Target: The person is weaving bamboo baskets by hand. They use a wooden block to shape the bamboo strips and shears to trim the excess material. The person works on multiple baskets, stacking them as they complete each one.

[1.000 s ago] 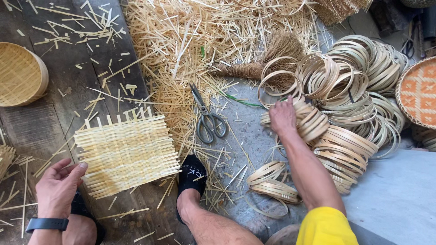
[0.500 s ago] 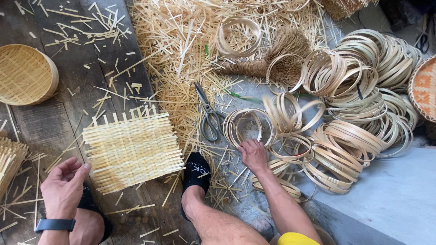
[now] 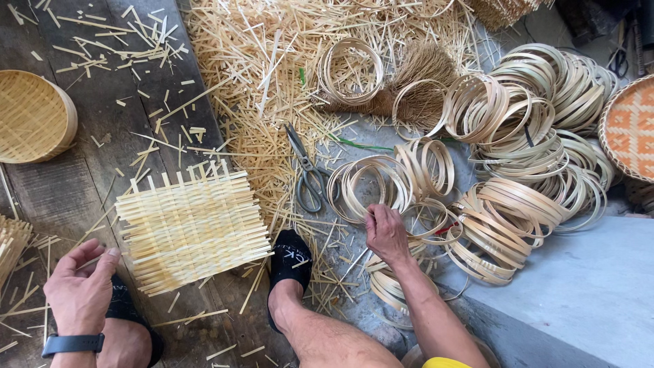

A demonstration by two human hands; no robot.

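On a straw-littered plank floor, the right hand is pinching a bamboo ring, now drawn nearer; the left hand, fingers loose and empty, is resting at the mat's eight o'clock.

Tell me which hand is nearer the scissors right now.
The right hand. It sits just right of and slightly below the scissors, pinching a bamboo ring. The left hand is far off to the left, beyond the woven mat.
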